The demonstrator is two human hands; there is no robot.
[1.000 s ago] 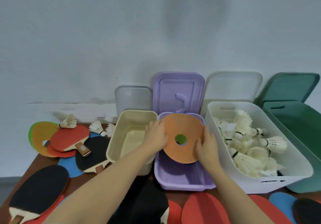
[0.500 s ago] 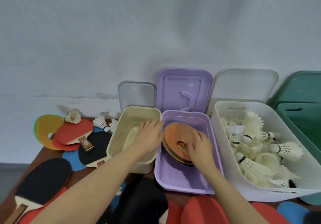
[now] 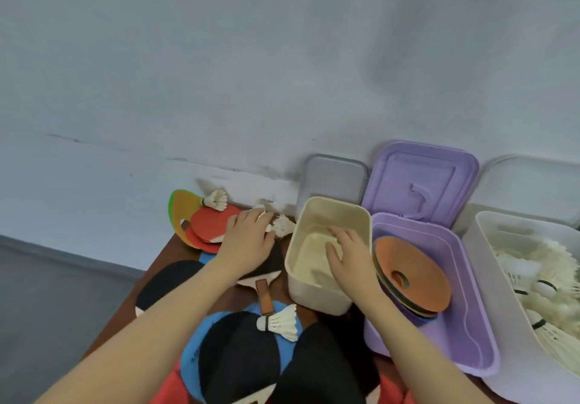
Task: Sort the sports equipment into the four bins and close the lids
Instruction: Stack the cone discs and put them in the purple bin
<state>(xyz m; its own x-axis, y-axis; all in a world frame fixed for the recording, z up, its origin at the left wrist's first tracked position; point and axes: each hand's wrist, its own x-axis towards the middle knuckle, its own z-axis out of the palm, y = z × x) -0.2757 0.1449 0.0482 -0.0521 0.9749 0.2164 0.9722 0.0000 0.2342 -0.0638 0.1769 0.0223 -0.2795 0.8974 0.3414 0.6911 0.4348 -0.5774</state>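
We saw a soft, even light with no glare. The grey wall carried only faint, cloudy shadows, darkest at the upper right. The picture was slightly soft everywhere, and the shuttlecocks in the white bin were blurred into one pale mass. The wide lens bent the skirting line and stretched both forearms near the lower edge.

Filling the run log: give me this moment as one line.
left hand: on shuttlecocks by paddles | right hand: open over cream bin | discs: stacked in purple bin | lids: open
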